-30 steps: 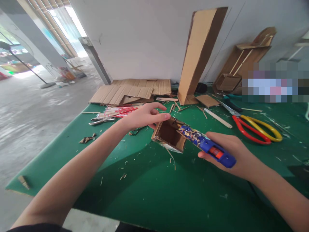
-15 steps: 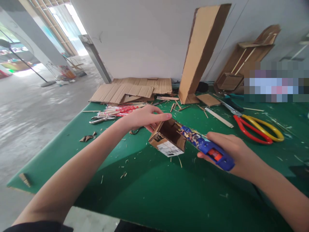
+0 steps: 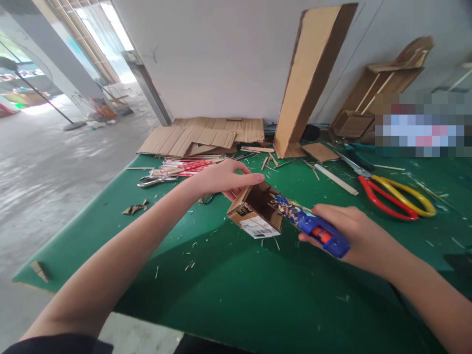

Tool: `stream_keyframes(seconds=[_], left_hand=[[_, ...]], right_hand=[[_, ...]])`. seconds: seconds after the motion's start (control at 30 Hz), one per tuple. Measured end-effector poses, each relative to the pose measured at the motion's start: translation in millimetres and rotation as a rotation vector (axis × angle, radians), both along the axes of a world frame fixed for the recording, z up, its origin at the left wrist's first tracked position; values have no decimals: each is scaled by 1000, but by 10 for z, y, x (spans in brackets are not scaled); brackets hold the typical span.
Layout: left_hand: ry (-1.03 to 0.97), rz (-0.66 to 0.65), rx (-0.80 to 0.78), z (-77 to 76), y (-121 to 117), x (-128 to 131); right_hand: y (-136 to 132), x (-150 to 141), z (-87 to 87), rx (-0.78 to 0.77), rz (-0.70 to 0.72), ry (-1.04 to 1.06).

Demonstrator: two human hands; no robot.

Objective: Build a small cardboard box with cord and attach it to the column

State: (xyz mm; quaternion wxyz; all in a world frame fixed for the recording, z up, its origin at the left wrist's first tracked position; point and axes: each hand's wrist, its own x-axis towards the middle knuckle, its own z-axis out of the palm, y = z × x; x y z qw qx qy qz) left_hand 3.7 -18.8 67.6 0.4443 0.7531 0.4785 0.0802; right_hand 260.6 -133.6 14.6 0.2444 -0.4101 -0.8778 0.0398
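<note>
A small cardboard box (image 3: 254,221) with a white barcode label hangs tilted above the green table, its open side facing me. My left hand (image 3: 236,179) grips its far left edge, the thumb along the top rim and the other fingers partly hidden behind. In my right hand (image 3: 342,226) is a blue glue gun (image 3: 309,226), smeared with glue and bits of debris. Its front end reaches into the box opening by the right wall; the nozzle tip is hard to make out there.
Scissors (image 3: 394,196) with red and yellow handles lie at the right. Flat cardboard sheets (image 3: 206,135), red-and-white wrapped sticks (image 3: 184,167) and a tall cardboard column (image 3: 308,78) are at the back. A glue stick (image 3: 335,179) lies behind my right hand. Scraps dot the green table (image 3: 236,295).
My right hand has shifted the glue gun slightly left, further into the box opening. The left hand and the box have hardly moved.
</note>
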Motion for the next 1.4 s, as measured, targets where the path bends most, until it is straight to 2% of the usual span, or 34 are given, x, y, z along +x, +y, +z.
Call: stream_keyframes(seconds=[0.1,0.3,0.73,0.9,1.07,1.4], left_hand=[[26,11,16,-11,4,1],[30,20,7,-6,4,3],[26,5,5,-33,13,1],[15,14,-9,-55,18,10],[-13,14,-31,-53,10,22],[-26,15,-61,-68,8,25]], right_hand=[[-10,12,10,-13,-2,-11],[-15,53,17,67,0,5],[-12,47,-53,-60,-32,-20],[-6,58,-22,-20,1,-7],[5,51,10,41,-35,27],[16,53,-11,-30,-33,9]])
